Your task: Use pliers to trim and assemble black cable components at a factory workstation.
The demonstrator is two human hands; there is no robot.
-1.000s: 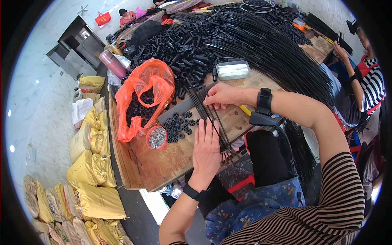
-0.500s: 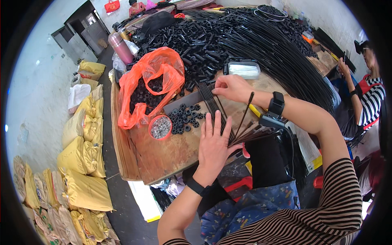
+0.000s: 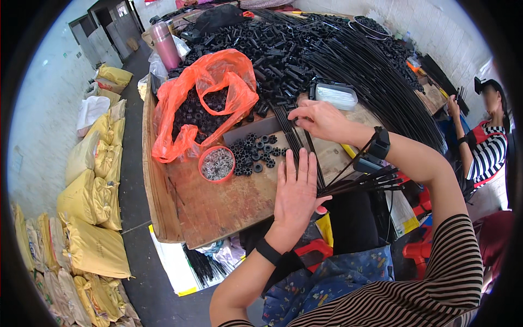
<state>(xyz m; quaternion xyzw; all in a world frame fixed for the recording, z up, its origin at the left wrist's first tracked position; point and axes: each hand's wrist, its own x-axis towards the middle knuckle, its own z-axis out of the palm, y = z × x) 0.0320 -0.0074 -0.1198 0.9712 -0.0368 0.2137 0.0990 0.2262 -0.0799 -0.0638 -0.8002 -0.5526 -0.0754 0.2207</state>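
Observation:
My left hand point(image 3: 295, 191) lies flat over a row of thin black rods point(image 3: 290, 132) near the table's front edge, fingers stretched out and thumb apart. Just beyond it, my right hand point(image 3: 322, 121) is closed in a pinch at the far end of a black rod point(image 3: 311, 144), beside the row. More black rods point(image 3: 362, 181) fan out to the right below my right wrist. Left of the row are small black toothed rings point(image 3: 256, 152), loose on the wood, and a red bowl point(image 3: 202, 167) of small shiny clear or metallic pieces.
An orange plastic bag point(image 3: 163, 143) of black parts stands at the left on the wooden table point(image 3: 229, 210). Behind lie heaped black tubes point(image 3: 239, 49), long black rods point(image 3: 376, 82) and a clear box point(image 3: 336, 97). A co-worker point(image 3: 487, 147) sits at right; yellow sacks point(image 3: 95, 245) line the left wall.
The view has shifted slightly. A rod that stood up slanted by my right wrist now lies lower, toward the fanned rods. My left hand stays flat on the row; my right remains pinched.

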